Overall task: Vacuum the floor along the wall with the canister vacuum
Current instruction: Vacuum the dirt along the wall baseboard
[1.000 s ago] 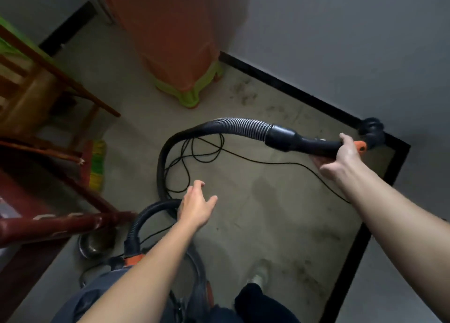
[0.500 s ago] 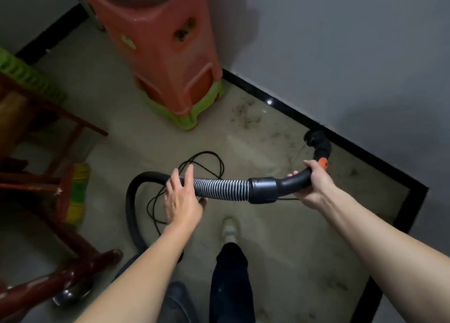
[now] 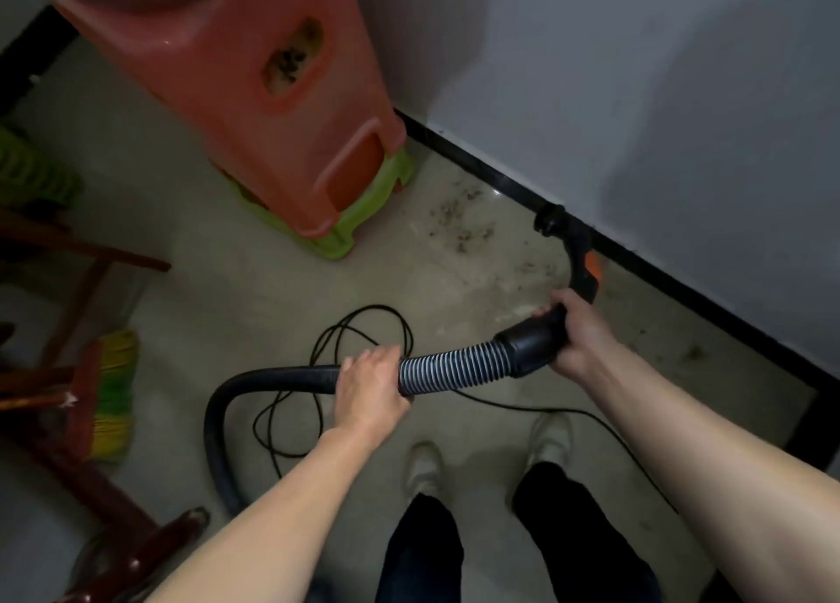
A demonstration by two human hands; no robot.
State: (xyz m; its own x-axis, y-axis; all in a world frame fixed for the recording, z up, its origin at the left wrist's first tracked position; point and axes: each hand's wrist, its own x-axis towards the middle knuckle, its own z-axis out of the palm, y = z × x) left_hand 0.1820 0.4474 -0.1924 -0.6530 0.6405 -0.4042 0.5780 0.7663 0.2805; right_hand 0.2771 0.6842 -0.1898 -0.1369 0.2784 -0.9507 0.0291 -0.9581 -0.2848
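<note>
Held the hose (image 3: 454,368) in both hands above the floor (image 3: 227,293), near the wall (image 3: 636,79). Curled the left hand (image 3: 370,386) round the ribbed grey-and-black stretch, fingers over the top. Clamped the right hand (image 3: 579,334) on the smooth black cuff (image 3: 532,348) at the join of ribbing and rigid handle (image 3: 579,257). Past that grip: curved, glossy black plastic with an orange tab (image 3: 593,268), ending in a round mouth (image 3: 550,220) close by the black skirting (image 3: 477,170), next to gritty specks (image 3: 459,220) scattered over pale, worn flooring. Behind the left hand, smooth black tubing, looped down toward the near edge of the floor. Under it, a thin black cord (image 3: 363,325) in loose coils. By the far wall, an orange stool (image 3: 254,79) of moulded plastic, nested on a green stool (image 3: 359,225). At the left, dark wooden legs (image 3: 91,279) and a green-and-yellow bristled broom (image 3: 113,393). Nearest, pale shoes (image 3: 422,466).
</note>
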